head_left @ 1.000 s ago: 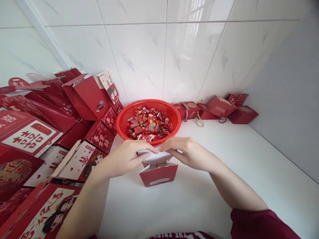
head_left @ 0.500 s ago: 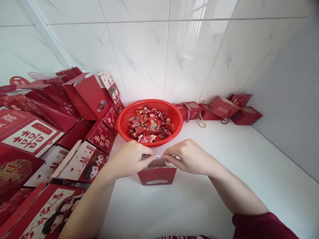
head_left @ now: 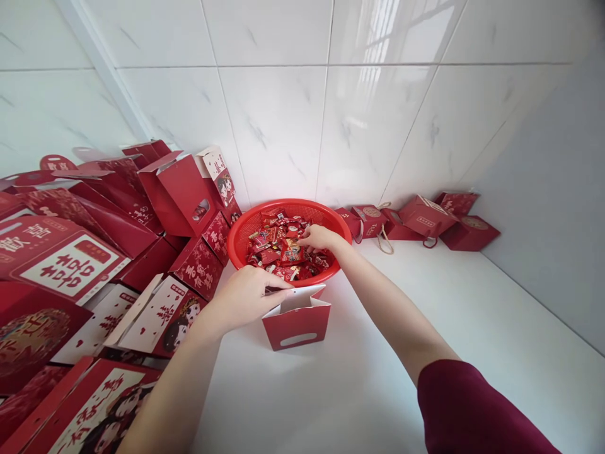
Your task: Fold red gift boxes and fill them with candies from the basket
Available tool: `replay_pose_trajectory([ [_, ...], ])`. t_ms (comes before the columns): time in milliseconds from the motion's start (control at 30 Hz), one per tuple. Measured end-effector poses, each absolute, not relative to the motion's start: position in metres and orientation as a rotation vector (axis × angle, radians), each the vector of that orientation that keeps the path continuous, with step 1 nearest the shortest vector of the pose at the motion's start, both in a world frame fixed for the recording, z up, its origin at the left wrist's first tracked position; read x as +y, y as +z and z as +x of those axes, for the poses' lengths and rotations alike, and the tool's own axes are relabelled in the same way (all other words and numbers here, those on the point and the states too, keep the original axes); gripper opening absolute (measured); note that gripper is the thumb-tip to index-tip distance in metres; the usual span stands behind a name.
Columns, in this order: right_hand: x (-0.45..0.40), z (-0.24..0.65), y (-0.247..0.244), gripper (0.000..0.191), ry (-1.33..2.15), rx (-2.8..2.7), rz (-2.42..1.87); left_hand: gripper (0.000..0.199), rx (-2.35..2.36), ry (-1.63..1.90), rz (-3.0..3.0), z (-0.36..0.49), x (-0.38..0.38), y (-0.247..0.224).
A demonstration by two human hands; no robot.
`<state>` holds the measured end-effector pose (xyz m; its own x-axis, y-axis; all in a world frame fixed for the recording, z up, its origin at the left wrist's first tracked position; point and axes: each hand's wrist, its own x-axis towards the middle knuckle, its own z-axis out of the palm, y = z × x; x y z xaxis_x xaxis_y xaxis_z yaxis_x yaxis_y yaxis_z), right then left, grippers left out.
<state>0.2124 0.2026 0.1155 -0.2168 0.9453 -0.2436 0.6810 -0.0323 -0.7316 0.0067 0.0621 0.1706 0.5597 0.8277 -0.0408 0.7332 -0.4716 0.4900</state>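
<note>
A small red paper gift box [head_left: 299, 326] stands upright on the white table, its top open and its pale inside showing. My left hand [head_left: 253, 293] is closed on the box's upper left rim, thumb and fingers pinching the edge. Behind the box sits a red plastic basket [head_left: 240, 258] full of wrapped candies [head_left: 271, 255]. Over the right half of that basket reaches my right hand [head_left: 316, 238], its fingertips pinched together at a candy in a red and gold wrapper [head_left: 292, 251]. Whether the fingers hold it firmly is hard to make out.
Many red boxes [head_left: 177, 189] are piled on the left, some with white printed panels. Smaller red gift boxes [head_left: 428, 217], several with rope handles, line the tiled wall [head_left: 278, 126] at the back right. A grey panel [head_left: 543, 189] bounds the right side.
My right hand has let go of the box's rim and moved forward into the candy basket. My left hand stays on the box. The view has tilted up slightly.
</note>
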Motion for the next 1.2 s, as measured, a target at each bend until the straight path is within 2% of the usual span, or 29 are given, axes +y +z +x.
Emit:
replay_pose_trajectory([
  [233, 0.198, 0.221, 0.106, 0.016, 1.279, -1.790, -1.433, 0.029, 1.256, 0.452, 2.176, -0.002, 0.066, 0.173],
  [367, 0.177, 0.226, 0.121, 0.016, 1.201, -1.595, -1.209, 0.028, 1.386, 0.753, 2.100, -0.013, 0.074, 0.177],
  [467, 0.147, 0.228, 0.138, 0.020, 1.160, -1.369, -0.929, 0.034, 1.453, 1.015, 1.941, -0.017, 0.088, 0.176],
  [600, 0.104, 0.221, 0.152, 0.024, 1.254, -1.221, -0.685, 0.043, 1.149, 1.207, 1.679, -0.003, 0.102, 0.172],
  [700, 0.086, 0.215, 0.155, 0.026, 1.340, -1.301, -0.616, 0.036, 0.974, 1.276, 1.588, 0.009, 0.099, 0.172],
  [867, 0.081, 0.214, 0.156, 0.027, 1.258, -1.418, -0.639, 0.029, 0.946, 1.236, 1.635, 0.007, 0.088, 0.173],
  [1000, 0.084, 0.211, 0.153, 0.020, 1.307, -1.502, -0.637, 0.031, 0.918, 1.113, 1.650, 0.002, 0.088, 0.169],
  [1200, 0.087, 0.206, 0.147, 0.019, 1.336, -1.446, -0.593, 0.031, 0.931, 1.105, 1.590, 0.003, 0.094, 0.162],
])
